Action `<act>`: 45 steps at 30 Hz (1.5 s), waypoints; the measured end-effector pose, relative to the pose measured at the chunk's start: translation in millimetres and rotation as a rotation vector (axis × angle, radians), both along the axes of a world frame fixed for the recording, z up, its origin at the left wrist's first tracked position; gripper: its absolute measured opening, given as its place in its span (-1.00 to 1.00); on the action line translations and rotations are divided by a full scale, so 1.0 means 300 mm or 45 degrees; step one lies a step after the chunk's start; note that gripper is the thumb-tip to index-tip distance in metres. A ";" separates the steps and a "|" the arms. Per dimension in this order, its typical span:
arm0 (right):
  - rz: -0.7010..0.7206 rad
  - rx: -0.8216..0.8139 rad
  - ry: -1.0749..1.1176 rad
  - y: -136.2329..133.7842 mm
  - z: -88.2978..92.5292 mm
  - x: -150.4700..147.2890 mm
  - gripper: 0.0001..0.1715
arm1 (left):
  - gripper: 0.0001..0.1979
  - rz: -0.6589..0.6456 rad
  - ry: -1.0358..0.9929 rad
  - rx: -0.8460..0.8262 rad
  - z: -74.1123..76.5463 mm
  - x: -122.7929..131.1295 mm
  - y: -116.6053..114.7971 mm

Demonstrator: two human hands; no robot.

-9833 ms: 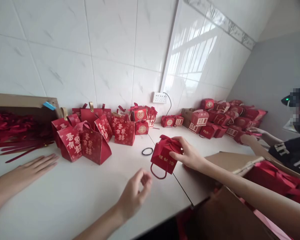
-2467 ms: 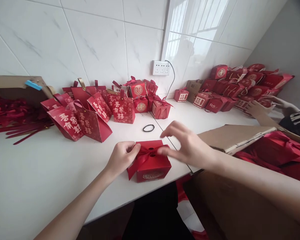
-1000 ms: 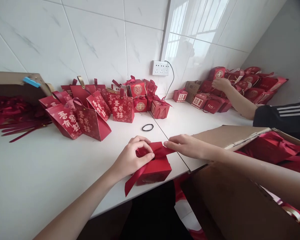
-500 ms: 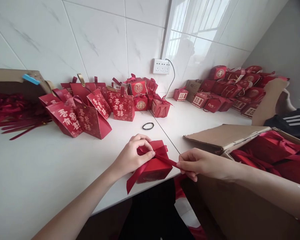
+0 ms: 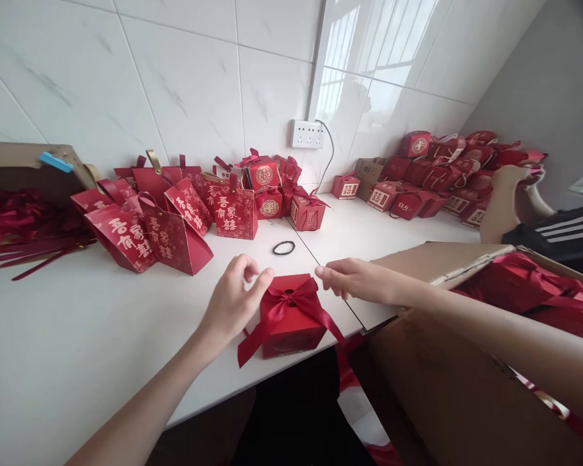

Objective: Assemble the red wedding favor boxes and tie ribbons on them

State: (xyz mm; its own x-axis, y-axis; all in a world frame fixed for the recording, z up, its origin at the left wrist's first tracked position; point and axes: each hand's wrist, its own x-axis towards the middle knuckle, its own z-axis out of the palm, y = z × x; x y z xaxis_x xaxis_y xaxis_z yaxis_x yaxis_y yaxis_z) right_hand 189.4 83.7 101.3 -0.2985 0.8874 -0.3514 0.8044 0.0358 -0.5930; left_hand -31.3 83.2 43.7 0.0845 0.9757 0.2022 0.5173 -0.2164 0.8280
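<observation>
Since half a second ago, your two hands have come off the bow: your left hand (image 5: 233, 298) has drawn back leftward, your right hand (image 5: 357, 279) has risen from the front right corner, and the ribbon end it was pulling now hangs loose. Red gift box (image 5: 291, 340) stands upright at the near edge of the white tabletop (image 5: 126, 336), directly in front of you, between both hands. Satin bow (image 5: 289, 299) sits tied across its top, one tail down over the front left corner, the other over the front right. Left: your thumb and forefinger stand apart with nothing between them, just beside the box's rear left corner; contact with the box cannot be told. Right: your fingers are bent, tips pointing at the box's rear right corner and apart from it; whether they are closed together cannot be told. Behind the box lies a black elastic loop (image 5: 282, 254). Farther left, red tent-shaped gift bags (image 5: 175, 243) stand in a group. To your right, an open cardboard carton (image 5: 442, 262) holds ribbon-tied red boxes (image 5: 519, 285); beyond it shows a co-worker's dark striped sleeve (image 5: 571, 226)
</observation>
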 end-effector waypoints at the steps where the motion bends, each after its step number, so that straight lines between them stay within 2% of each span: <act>1: -0.002 -0.018 0.009 0.010 -0.011 -0.017 -0.41 | -0.58 0.004 0.100 -0.081 0.008 -0.010 0.003; 4: 0.037 -0.044 0.077 0.019 -0.052 -0.053 -0.50 | -0.48 -0.109 0.297 -0.297 0.027 -0.031 0.005; 6: 0.058 -0.030 0.193 0.012 -0.078 -0.060 -0.57 | -0.51 -0.153 0.326 -0.327 0.029 -0.032 -0.002; 12: -0.008 0.088 0.359 -0.036 -0.116 -0.041 -0.66 | -0.64 -0.063 0.353 -0.012 -0.020 0.002 -0.032; 17: -0.039 -0.016 0.627 -0.051 -0.136 -0.024 -0.70 | -0.66 -0.039 0.276 0.176 -0.058 0.012 -0.034; 23: -0.139 -0.249 0.810 -0.043 -0.137 -0.020 -0.77 | -0.65 -0.073 0.227 0.205 -0.065 0.012 -0.032; 28: -0.260 -0.406 0.954 -0.039 -0.152 -0.023 -0.77 | -0.65 -0.080 0.164 0.143 -0.066 0.018 -0.027; 31: -0.243 -0.405 0.837 -0.029 -0.144 0.001 -0.73 | -0.62 -0.106 0.075 0.052 -0.062 0.017 -0.019; 33: -0.145 -0.326 0.593 -0.023 -0.117 0.030 -0.64 | -0.60 -0.139 -0.027 -0.071 -0.056 0.012 -0.010; 36: -0.083 0.037 0.189 -0.029 -0.068 0.060 -0.49 | -0.59 -0.190 -0.180 -0.216 -0.043 -0.002 0.006; 37: -0.057 0.178 0.104 -0.036 -0.058 0.059 -0.41 | -0.60 -0.211 -0.193 -0.227 -0.038 -0.006 0.011; 39: 0.094 0.368 -0.016 -0.056 -0.053 0.038 -0.09 | -0.66 -0.254 -0.140 -0.195 -0.027 -0.012 0.017; 40: 0.201 0.404 -0.056 -0.068 -0.060 0.021 0.05 | -0.70 -0.261 -0.085 -0.147 -0.020 -0.012 0.018; 42: 0.357 0.437 -0.126 -0.086 -0.084 -0.017 0.15 | -0.75 -0.218 0.036 0.059 -0.003 -0.004 0.010; 45: 0.414 0.716 -0.129 -0.098 -0.126 -0.048 0.13 | -0.87 -0.156 0.245 0.697 0.029 0.021 -0.030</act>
State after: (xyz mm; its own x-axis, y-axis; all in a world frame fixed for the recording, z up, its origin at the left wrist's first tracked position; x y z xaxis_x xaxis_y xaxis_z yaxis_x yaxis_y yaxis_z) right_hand 175.1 54.3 63.6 -0.5724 0.8140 0.0987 0.7512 0.5689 -0.3346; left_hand -24.9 74.1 52.4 0.2754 0.7143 0.6434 0.5915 -0.6535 0.4724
